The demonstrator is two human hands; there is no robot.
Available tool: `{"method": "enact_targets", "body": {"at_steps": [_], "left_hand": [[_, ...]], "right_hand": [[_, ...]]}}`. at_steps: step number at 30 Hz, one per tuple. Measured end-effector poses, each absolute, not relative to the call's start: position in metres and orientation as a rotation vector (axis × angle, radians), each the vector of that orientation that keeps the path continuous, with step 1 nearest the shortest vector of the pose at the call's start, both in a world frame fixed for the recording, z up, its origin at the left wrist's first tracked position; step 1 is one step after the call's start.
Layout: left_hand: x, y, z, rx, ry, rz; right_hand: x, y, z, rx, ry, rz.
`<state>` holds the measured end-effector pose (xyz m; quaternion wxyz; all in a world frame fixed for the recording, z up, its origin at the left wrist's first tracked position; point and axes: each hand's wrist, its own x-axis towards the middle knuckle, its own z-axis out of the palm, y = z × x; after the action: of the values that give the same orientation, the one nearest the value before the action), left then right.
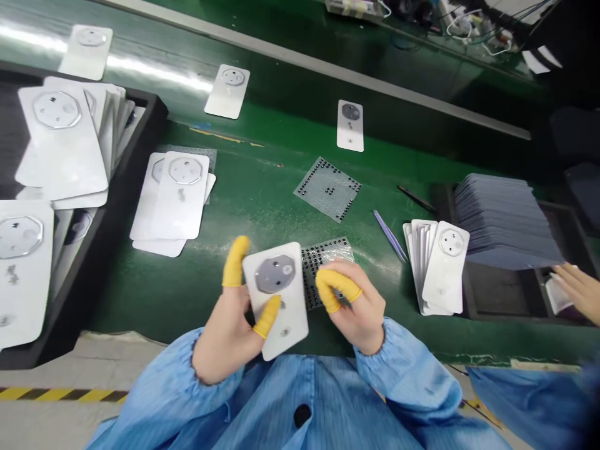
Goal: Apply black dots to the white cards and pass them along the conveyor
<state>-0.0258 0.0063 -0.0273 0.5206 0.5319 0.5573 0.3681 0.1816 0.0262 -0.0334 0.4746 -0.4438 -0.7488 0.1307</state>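
My left hand (pixel 229 325) grips a white plastic plate (pixel 279 297) with a grey octagonal inset, holding it upright between thumb and forefinger, both in yellow finger cots. My right hand (pixel 354 306) is curled beside the plate's right edge, its yellow-capped finger bent over a clear sheet of small black dots (pixel 323 259) lying on the green bench. Whether the right fingers pinch anything is hidden. Both arms wear blue sleeves.
A black tray (pixel 126 187) at left holds stacked white plates; a small pile of plates (pixel 175 194) lies beside it. Another dotted sheet (pixel 328 187), purple tweezers (pixel 390 236) and a row of plates (pixel 438 265) lie right. Another person's hand (pixel 579 290) reaches by a stack of grey sheets (pixel 504 219).
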Motion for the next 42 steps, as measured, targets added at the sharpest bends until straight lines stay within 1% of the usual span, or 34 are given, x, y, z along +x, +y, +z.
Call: {"method": "enact_targets", "body": {"at_steps": [4, 7, 10, 15, 24, 33, 35, 39, 42], "left_hand": [[0.005, 0.003, -0.016, 1.297, 1.203, 0.854], [0.010, 0.003, -0.012, 1.313, 1.170, 0.898], [0.009, 0.002, -0.011, 1.330, 1.163, 0.895], [0.011, 0.004, -0.010, 1.382, 1.189, 0.818], [0.015, 0.006, -0.009, 1.322, 1.099, 0.759], [0.014, 0.006, -0.008, 1.365, 1.127, 0.732], [0.013, 0.005, -0.009, 1.362, 1.111, 0.727], [0.015, 0.004, -0.007, 1.267, 1.059, 0.765], [0.016, 0.003, -0.005, 1.200, 1.016, 0.789]], "right_hand": [[0.171, 0.020, -0.015, -0.991, -2.048, 0.271], [0.176, 0.012, -0.011, -1.020, -2.195, 0.141], [0.181, 0.006, -0.011, -1.071, -2.281, 0.095], [0.180, 0.005, -0.012, -1.125, -2.275, 0.074], [0.189, 0.005, -0.015, -1.052, -2.265, 0.217], [0.183, -0.002, -0.007, -1.261, -2.428, 0.063], [0.186, -0.003, -0.008, -1.207, -2.424, 0.123], [0.192, -0.002, -0.014, -1.038, -2.292, 0.374], [0.195, -0.001, -0.018, -1.001, -2.197, 0.484]]}}
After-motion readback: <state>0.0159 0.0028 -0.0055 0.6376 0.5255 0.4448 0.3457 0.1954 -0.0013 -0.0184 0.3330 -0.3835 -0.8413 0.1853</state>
